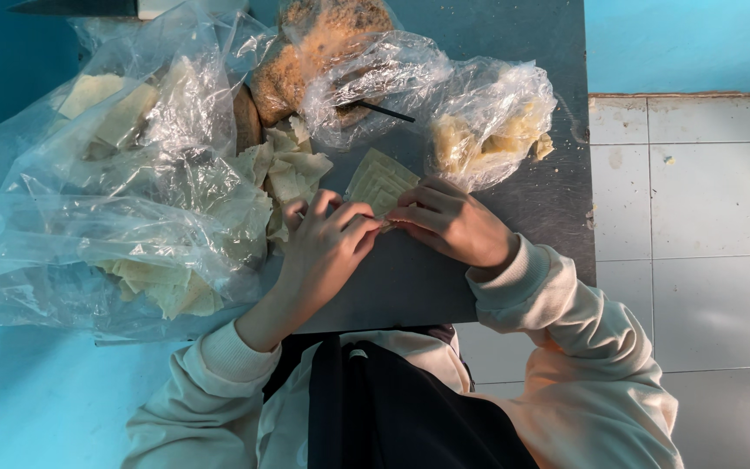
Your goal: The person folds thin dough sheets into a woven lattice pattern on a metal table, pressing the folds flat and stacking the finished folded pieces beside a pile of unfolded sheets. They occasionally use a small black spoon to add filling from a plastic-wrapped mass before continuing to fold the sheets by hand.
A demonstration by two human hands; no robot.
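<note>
At the centre of the frame, on the grey metal desk (pixel 479 287), lies a small stack of pale square dough wrappers (pixel 378 181), fanned so that its corners point toward the upper left and lower right. The stack sits just above the two hands, touching their fingertips. The left hand (pixel 327 247) and the right hand (pixel 453 224) meet below the stack's lower edge, fingers curled inward and pinched together on one wrapper (only a thin sliver of it shows between the fingers, so its fold cannot be made out). Each grip is thus closed on that piece, the right hand's fingers also resting against the stack itself; the right hand is marginally the nearer of the two to the stack.

Left of the stack lies a loose heap of crumpled wrappers (pixel 292 169), touching a large clear plastic bag (pixel 132 200) that fills the left of the frame and holds more pale sheets. In the upper centre is a bag of brown crumbly filling (pixel 323 43); to the upper right, a bag of yellowish pieces (pixel 488 130), just beside the stack. A dark thin stick (pixel 384 110) lies under the plastic between them. White floor tiles (pixel 696 260) occupy the right.
</note>
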